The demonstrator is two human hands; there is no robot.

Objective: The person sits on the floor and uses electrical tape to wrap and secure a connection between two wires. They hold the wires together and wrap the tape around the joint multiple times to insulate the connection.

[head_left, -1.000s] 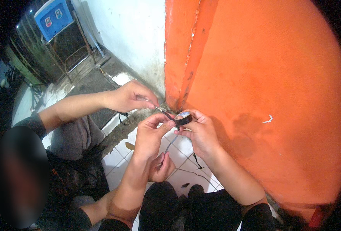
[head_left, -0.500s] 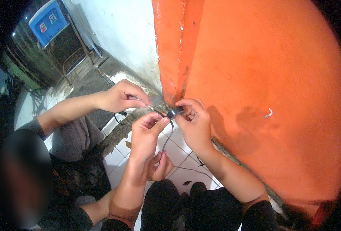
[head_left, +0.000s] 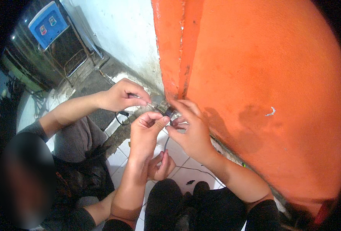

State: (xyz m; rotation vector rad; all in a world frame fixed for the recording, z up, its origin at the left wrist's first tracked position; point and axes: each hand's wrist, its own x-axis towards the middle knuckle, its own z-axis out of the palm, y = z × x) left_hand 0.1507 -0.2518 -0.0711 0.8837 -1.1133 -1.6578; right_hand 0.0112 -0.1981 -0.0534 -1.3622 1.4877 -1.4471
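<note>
My left hand (head_left: pixel 144 131) is closed, thumb and forefinger pinching a thin grey cable (head_left: pixel 166 142) at a dark section. My right hand (head_left: pixel 191 127) is curled around a short glossy strip of black tape (head_left: pixel 169 112) at that spot, right beside my left thumb. Its fingers partly hide the strip. A co-worker's hand (head_left: pixel 125 95) on the left pinches the cable's other stretch, where a thin pale part shows near the fingertips. Below my left wrist, the co-worker's other hand (head_left: pixel 162 165) holds the cable's lower length.
An orange wall (head_left: pixel 263 77) rises close on the right, meeting a white wall (head_left: pixel 120 34). White floor tiles (head_left: pixel 182 177) lie below. A co-worker sits close at my left. A blue-backed chair (head_left: pixel 49 25) stands at the far left. A black cable loop (head_left: pixel 122 117) hangs near the co-worker's knee.
My right hand's fingers have shifted left over the black tape, its thumb moving lower. My left hand and the co-worker's hands have barely moved.
</note>
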